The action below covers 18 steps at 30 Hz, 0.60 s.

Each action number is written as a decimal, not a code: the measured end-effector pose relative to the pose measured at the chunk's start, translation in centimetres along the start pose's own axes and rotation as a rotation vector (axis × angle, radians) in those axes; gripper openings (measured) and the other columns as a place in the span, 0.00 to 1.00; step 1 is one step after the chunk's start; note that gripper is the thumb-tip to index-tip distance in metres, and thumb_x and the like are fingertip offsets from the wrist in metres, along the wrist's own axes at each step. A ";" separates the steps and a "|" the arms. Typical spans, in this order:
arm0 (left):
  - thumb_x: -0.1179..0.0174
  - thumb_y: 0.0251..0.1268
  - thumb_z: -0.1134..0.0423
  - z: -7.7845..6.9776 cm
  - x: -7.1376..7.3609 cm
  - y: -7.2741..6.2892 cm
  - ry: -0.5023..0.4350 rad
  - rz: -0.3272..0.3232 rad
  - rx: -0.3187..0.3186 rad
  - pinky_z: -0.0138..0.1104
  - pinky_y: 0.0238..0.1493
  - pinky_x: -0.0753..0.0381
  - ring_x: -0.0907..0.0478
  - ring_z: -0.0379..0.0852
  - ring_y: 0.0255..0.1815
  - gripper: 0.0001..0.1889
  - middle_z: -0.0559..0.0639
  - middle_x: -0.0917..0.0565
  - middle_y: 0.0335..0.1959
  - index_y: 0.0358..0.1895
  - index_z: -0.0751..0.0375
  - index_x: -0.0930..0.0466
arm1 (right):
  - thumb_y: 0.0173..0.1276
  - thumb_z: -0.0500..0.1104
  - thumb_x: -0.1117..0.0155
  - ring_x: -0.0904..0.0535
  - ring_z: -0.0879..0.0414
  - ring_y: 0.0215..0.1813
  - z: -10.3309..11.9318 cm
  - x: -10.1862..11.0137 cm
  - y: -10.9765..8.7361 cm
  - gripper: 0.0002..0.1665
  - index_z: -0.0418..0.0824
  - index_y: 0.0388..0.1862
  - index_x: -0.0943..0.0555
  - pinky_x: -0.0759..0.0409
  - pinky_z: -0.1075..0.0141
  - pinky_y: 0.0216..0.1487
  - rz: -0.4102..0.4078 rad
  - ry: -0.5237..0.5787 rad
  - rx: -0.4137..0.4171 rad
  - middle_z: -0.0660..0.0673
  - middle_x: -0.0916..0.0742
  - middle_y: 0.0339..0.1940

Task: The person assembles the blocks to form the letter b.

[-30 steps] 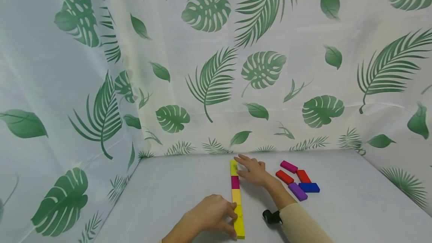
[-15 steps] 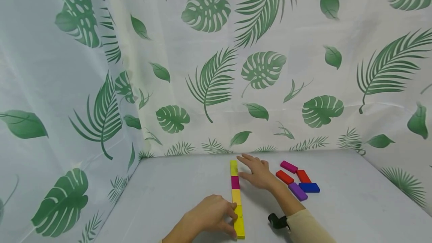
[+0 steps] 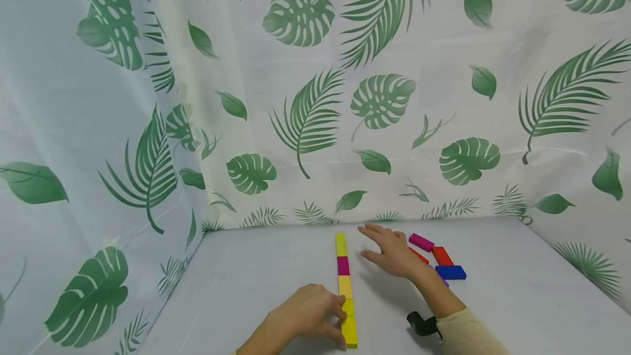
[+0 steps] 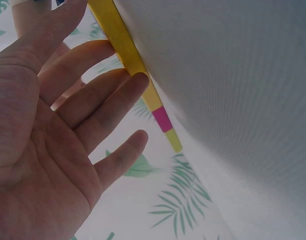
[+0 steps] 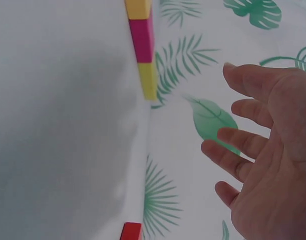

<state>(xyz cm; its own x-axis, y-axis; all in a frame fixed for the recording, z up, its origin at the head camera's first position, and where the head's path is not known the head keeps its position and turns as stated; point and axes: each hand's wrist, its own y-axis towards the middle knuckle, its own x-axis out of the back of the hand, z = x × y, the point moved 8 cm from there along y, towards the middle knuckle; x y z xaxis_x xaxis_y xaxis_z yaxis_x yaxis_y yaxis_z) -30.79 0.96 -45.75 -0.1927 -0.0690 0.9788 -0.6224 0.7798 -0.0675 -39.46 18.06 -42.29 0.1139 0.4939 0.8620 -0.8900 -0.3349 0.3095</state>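
Note:
A straight row of blocks runs away from the person in the head view. It has a bright yellow block (image 3: 349,325) nearest, an orange-yellow block (image 3: 345,287), a magenta block (image 3: 343,266) and a lime-yellow block (image 3: 341,245) at the far end. My left hand (image 3: 313,314) rests along the left side of the bright yellow block. In the left wrist view its fingers (image 4: 105,107) are extended, some tips at the block's edge. My right hand (image 3: 391,251) hovers right of the row's far end, fingers spread and holding nothing; the right wrist view shows its bare palm (image 5: 278,165).
Loose blocks lie to the right on the white table (image 3: 256,267): a magenta block (image 3: 421,242), a red block (image 3: 442,256), a blue block (image 3: 451,272), and another red and a purple one partly behind the right hand. A leaf-print curtain (image 3: 315,125) borders the table.
My right hand has moved away from the row's far end, rightward toward the loose blocks, and now covers part of a red and the purple block. The left hand and the row stay put.

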 end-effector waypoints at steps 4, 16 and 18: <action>0.23 0.51 0.36 0.0 0.0 0.0 0.005 -0.007 -0.008 0.26 0.52 0.22 0.17 0.30 0.56 0.22 0.38 0.13 0.60 0.50 0.35 0.08 | 0.71 0.50 0.28 0.27 0.38 0.74 -0.2 0.9 0.0 0.38 0.47 0.77 0.27 0.37 0.33 0.67 -0.018 -0.002 -0.001 0.39 0.22 0.74; 0.23 0.51 0.36 0.0 0.0 0.0 0.007 -0.002 0.011 0.26 0.51 0.23 0.18 0.30 0.54 0.22 0.37 0.14 0.60 0.50 0.34 0.08 | 0.70 0.52 0.28 0.25 0.37 0.71 -1.6 2.2 -0.4 0.38 0.45 0.76 0.26 0.34 0.34 0.66 -0.043 -0.025 -0.027 0.39 0.20 0.72; 0.23 0.51 0.36 0.0 0.0 -0.1 0.011 -0.004 0.010 0.26 0.51 0.23 0.18 0.30 0.54 0.22 0.37 0.14 0.61 0.50 0.33 0.09 | 0.71 0.51 0.28 0.22 0.38 0.67 -2.1 2.4 -0.6 0.37 0.45 0.76 0.26 0.34 0.34 0.64 -0.040 -0.024 -0.031 0.38 0.20 0.72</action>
<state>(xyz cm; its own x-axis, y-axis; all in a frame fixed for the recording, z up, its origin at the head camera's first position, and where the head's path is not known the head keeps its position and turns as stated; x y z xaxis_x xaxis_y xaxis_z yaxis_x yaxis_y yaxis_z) -30.71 0.90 -45.71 -0.1822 -0.0651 0.9811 -0.6306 0.7733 -0.0658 -39.60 21.15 -41.22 0.1600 0.4872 0.8585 -0.8977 -0.2898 0.3318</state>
